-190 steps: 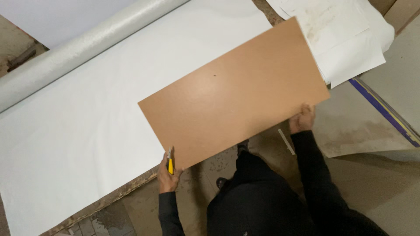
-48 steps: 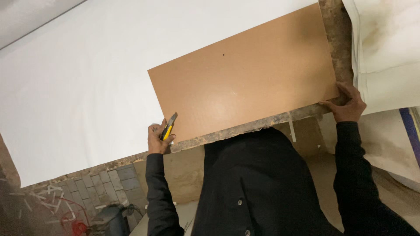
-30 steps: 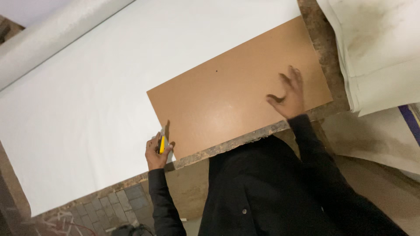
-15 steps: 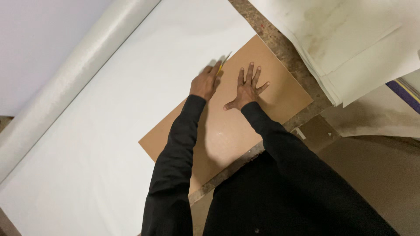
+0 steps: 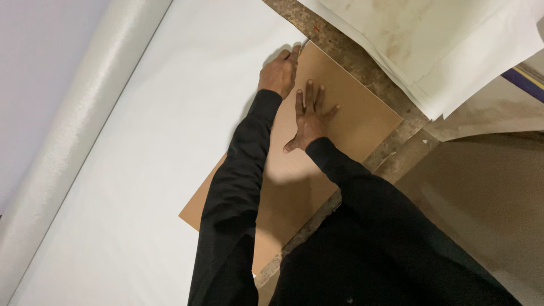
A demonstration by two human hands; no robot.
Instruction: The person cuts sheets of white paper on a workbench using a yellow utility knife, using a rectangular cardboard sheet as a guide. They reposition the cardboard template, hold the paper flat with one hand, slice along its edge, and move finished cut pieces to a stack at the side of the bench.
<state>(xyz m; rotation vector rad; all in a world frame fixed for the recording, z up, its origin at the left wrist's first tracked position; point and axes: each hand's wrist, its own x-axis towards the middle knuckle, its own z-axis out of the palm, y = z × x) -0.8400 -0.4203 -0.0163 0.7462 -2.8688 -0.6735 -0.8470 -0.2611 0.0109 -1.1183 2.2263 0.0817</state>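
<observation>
A brown rectangular board (image 5: 351, 122) lies flat on a wide white sheet (image 5: 147, 147) spread over the worktable. My left hand (image 5: 279, 72) is closed around a yellow utility knife (image 5: 302, 45), whose tip shows at the board's far corner, along the board's far edge. My right hand (image 5: 310, 116) rests palm down on the board with fingers spread, just beside the left hand. Both arms wear black sleeves and reach out over the board.
The white sheet comes off a thick roll (image 5: 73, 130) lying along the left. A stack of stained white sheets (image 5: 430, 39) hangs over the table's speckled edge (image 5: 391, 150) at upper right. Tan flooring (image 5: 487, 187) lies to the right.
Both hands left the board's near edge. The left hand carried the knife to the far corner, the right hand laid flat on the board. The view swung left and closer.
</observation>
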